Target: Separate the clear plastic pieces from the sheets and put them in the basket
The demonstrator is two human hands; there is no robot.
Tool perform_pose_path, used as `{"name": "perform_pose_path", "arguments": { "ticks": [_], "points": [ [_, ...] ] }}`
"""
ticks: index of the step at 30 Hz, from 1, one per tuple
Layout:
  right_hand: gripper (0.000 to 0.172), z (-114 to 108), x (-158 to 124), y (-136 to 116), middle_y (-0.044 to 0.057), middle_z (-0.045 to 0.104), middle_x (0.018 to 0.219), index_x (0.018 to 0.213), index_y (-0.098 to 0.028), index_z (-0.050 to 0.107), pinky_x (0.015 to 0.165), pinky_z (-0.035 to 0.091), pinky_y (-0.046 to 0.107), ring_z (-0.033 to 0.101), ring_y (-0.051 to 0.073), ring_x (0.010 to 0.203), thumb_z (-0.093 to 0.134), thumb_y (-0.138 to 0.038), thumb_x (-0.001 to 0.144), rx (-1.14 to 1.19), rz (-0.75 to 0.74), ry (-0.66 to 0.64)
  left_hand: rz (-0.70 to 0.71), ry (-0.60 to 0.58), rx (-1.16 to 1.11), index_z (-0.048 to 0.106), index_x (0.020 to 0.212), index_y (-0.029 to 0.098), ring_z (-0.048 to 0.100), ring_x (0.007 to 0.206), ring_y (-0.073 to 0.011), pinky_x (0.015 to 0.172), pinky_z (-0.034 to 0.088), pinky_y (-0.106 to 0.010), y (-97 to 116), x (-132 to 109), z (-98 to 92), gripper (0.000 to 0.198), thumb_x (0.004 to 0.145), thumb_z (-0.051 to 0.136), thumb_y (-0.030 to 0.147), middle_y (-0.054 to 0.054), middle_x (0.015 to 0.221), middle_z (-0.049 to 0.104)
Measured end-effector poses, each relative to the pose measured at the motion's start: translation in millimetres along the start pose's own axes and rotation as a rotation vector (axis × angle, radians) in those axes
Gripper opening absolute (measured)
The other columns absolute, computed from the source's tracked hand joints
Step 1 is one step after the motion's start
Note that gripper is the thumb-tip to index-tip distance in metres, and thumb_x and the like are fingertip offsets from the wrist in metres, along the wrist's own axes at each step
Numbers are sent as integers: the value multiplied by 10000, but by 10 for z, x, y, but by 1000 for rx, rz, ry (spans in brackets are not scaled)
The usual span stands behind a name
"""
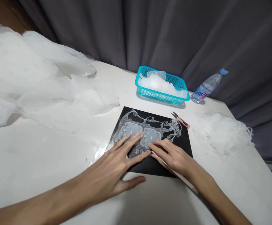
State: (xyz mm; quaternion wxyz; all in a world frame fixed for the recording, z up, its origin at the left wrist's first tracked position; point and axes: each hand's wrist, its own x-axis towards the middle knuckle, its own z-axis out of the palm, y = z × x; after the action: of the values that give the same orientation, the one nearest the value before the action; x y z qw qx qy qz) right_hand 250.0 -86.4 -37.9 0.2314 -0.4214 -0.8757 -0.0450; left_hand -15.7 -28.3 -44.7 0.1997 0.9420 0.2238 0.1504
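Fingers apart, L hand (pixel 117 161) rests on clear sheet (pixel 130 128), prob. steadying it; R hand (pixel 176 158) at nr edge, can't tell if pinching.

Sheet (pixel 152 134) on mat (pixel 185 140), basket (pixel 160 95) behind

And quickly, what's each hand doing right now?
Left hand: open, fingers spread over the translucent moulded sheet.
Right hand: partly curled, fingertips at the same sheet; whether it grips the thin pale strip beneath cannot be told.
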Motion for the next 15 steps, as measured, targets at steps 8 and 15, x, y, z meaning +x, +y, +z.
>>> {"name": "perform_pose_path", "arguments": {
  "ticks": [8, 15],
  "points": [
    [184, -90, 27, -21, 93, 742, 1037, 1218, -192, 662, 866, 624, 339, 713, 195, 919, 547, -209, 1075, 189, 107, -32, -7, -1, -11, 395, 1630, 405, 342, 1543, -492, 1150, 451, -690, 5, 7, 15, 731, 972, 685, 535, -116, 1763, 207],
    [291, -21, 79, 21, 140, 731, 1118, 1297, -162, 656, 857, 615, 374, 706, 241, 988, 496, -116, 1058, 58, 122, 84, -39, -35, -37, 423, 1614, 413, 294, 1565, -486, 1161, 442, -679, 17, 0, 8, 706, 972, 674, 564, -79, 1778, 164]
  ]
}}
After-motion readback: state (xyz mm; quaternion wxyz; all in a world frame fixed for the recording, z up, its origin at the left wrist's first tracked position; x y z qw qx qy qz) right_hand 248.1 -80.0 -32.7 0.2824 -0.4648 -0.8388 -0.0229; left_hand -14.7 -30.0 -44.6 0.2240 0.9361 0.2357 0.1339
